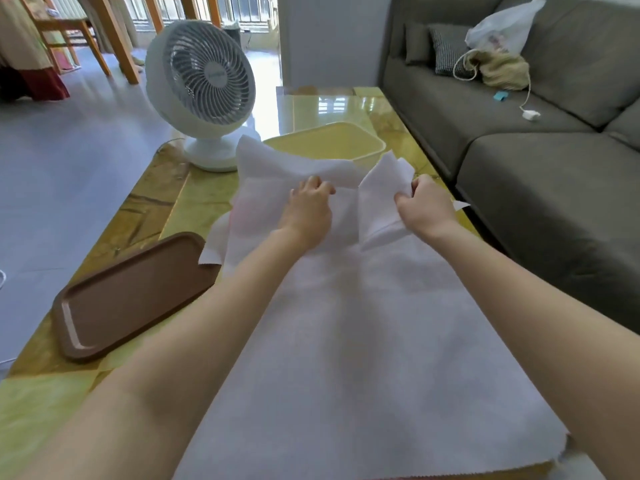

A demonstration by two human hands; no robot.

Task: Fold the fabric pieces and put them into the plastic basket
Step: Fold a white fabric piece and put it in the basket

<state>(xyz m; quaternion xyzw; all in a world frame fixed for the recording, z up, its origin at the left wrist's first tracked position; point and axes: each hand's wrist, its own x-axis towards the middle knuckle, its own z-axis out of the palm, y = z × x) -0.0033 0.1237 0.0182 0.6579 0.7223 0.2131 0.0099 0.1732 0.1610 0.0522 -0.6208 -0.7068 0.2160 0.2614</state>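
Observation:
A large white fabric piece (363, 341) lies spread along the glossy yellow table, reaching from the near edge up to a pale yellow plastic basket (332, 142). Its far end is rumpled and lifted over the basket's near rim. My left hand (306, 209) grips the fabric near the far middle, fingers curled into the cloth. My right hand (424, 206) pinches a raised fold of the white fabric at the far right. Another white piece shows underneath at the left, its corner (209, 254) lying over the tray.
A brown tray (128, 299) lies on the table (194, 202) at the left. A white fan (204, 88) stands at the table's far left corner. A grey sofa (554, 168) runs along the right side, holding a plastic bag and cushions.

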